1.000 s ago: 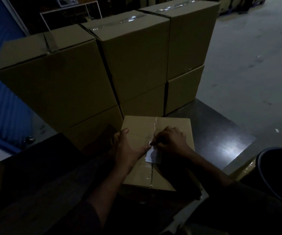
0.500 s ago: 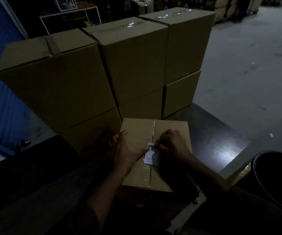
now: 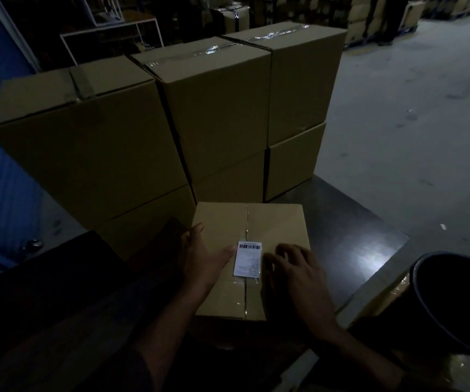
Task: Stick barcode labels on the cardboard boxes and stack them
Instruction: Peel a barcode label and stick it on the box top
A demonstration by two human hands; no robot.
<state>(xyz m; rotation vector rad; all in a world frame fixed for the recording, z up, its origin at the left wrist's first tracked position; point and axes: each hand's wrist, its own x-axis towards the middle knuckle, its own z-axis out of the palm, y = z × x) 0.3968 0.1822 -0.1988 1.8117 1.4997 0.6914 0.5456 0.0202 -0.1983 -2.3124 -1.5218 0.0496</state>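
Both hands lie open on the labelled box (image 3: pixel 273 227), the left hand (image 3: pixel 202 258) and right hand (image 3: pixel 296 270) flanking the barcode label (image 3: pixel 248 259); stiff cardboard, probably light, best gripped by opposite sides.

The near box (image 3: pixel 273 227) is matt brown cardboard with a glossy strip of clear tape (image 3: pixel 247 222) along its seam; its label (image 3: pixel 247 259) is smooth white paper, the platform (image 3: pixel 349 244) dark and shiny, the floor (image 3: pixel 414 114) dull grey concrete
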